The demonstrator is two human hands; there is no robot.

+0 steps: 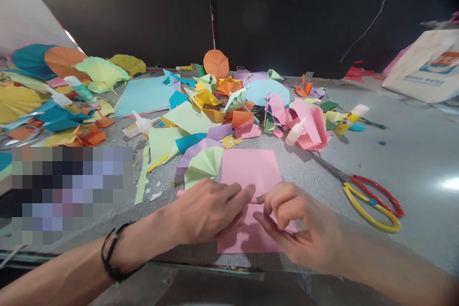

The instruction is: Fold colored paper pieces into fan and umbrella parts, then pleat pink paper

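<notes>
A pink paper sheet [250, 168] lies on the grey table [401, 167] right in front of me. My left hand [208, 210] rests on its left side, fingers pressed down along a crease near the middle. My right hand [297, 227] pinches the same sheet from the right, thumb and forefinger closed on the fold. The fingertips of both hands nearly meet at the crease. A black cord bracelet [113, 253] circles my left wrist.
Scissors with red and yellow handles [373, 198] lie to the right. Glue bottles [349, 119] [296, 131] and a heap of coloured folded papers [215, 105] fill the middle and left. A green paper fan [204, 165] sits beside the sheet. A white bag [426, 69] stands far right.
</notes>
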